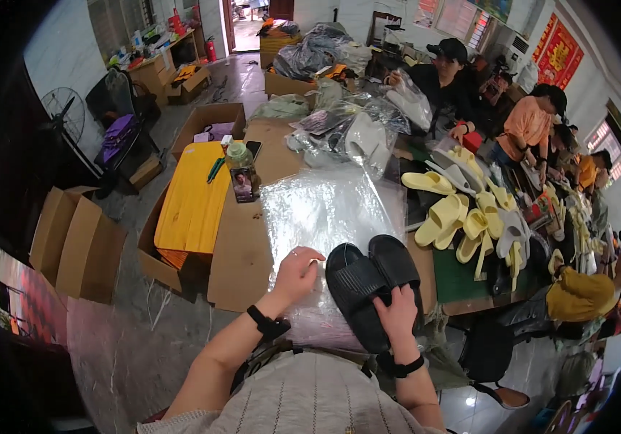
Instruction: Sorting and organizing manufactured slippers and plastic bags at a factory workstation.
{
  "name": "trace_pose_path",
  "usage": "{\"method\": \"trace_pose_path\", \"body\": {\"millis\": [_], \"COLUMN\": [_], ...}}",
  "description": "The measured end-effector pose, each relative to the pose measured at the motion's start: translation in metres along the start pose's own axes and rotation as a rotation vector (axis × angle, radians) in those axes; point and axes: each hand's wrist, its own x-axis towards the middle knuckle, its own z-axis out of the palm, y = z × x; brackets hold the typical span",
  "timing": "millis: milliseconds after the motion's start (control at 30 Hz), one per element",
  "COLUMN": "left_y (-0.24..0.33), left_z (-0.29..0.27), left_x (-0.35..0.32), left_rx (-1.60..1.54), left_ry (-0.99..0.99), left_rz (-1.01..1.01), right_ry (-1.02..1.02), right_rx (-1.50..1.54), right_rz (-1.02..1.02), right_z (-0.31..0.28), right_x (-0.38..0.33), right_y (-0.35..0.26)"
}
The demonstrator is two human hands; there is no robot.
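Shirtfront (296,394), black slippers (354,286) in right grip (398,312) over clear bags (314,213), left grip (297,275) uncertain, bottle (243,177) beyond.

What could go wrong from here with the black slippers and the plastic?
1. The right hand grips the black slippers toward one side, so the pair might twist or slide apart.
2. The left hand is at the clear plastic, which looks thin and glossy; it could crease or slip if the slippers drag across it.
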Motion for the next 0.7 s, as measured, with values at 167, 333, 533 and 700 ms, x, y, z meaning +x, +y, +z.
{"method": "trace_pose_path", "body": {"millis": [167,333,533,700], "left_y": [0.02,0.016,-0.002,0.007], "left_z": [-0.019,-0.022,-0.013,-0.003], "left_x": [-0.032,-0.034,-0.002,0.017], "left_rx": [0.307,0.474,0.671,0.469], "left_ry": [-0.361,-0.478,-0.435,-0.41], "left_rz": [0.118,0.208,0.229,0.226], "right_ry": [0.026,0.139,0.265,0.264], "right_rx": [0.099,0.407,0.572,0.545], "right_rz": [-0.049,0.236,0.299,0.274], "right_z": [0.016,0.001,-0.028,-0.047], "right_x": [0.001,-0.001,-0.014,-0.032], "right_y": [0.025,0.043,0.053,0.048]}}
